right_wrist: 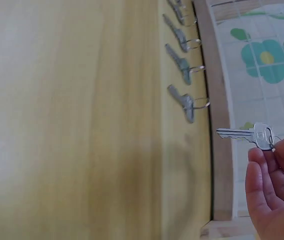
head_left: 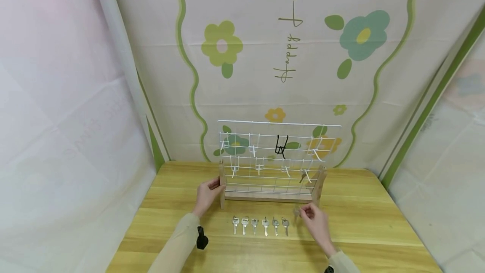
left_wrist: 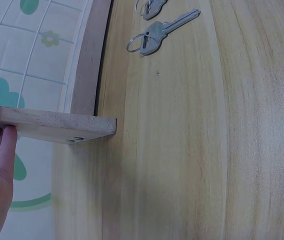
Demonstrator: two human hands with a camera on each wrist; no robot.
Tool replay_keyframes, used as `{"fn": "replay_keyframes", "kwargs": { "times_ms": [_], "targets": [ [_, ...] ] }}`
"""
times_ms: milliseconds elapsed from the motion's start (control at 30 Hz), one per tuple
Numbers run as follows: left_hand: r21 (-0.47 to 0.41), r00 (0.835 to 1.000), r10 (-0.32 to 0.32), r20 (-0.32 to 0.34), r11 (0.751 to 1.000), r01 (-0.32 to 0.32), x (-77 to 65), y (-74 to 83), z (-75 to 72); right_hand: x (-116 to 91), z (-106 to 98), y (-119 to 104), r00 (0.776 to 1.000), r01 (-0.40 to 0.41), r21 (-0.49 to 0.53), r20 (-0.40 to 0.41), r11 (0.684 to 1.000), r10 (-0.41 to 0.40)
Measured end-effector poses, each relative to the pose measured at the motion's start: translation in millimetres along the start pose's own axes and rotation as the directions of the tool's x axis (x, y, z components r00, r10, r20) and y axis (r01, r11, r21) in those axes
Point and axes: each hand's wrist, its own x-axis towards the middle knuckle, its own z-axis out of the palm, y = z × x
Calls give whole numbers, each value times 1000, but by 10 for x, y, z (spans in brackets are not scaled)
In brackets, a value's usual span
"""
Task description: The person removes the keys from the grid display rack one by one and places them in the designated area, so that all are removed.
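Note:
My right hand (head_left: 316, 224) pinches the ring of a silver key (right_wrist: 262, 136) between thumb and finger, above the table near the rack's right end. In the right wrist view the key's blade points away from the fingers. My left hand (head_left: 206, 196) grips the left wooden leg (left_wrist: 52, 120) of a white wire grid rack (head_left: 265, 188), thumb on one side and fingers on the other. Several silver keys (head_left: 265, 223) with rings lie in a row before the rack. One key (head_left: 302, 176) hangs from the lower right hook.
Several white hooks (head_left: 259, 167) sit on the grid in two rows, with one black hook (head_left: 281, 150) in the upper row. The rack's right wooden leg (head_left: 319, 183) stands behind my right hand. A patterned cloth (head_left: 257, 70) rises behind the wooden table (head_left: 363, 222).

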Motion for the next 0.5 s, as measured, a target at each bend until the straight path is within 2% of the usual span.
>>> {"fn": "replay_keyframes", "kwargs": {
  "times_ms": [167,500],
  "targets": [
    [8,1000,3,2,1000,-3,2,-5,3,-31,9,112,998,-53,-16,39,998,53],
    [16,1000,7,1,1000,-7,5,-10,13,-46,28,207,988,-90,-124,116,988,104]
  ]
}}
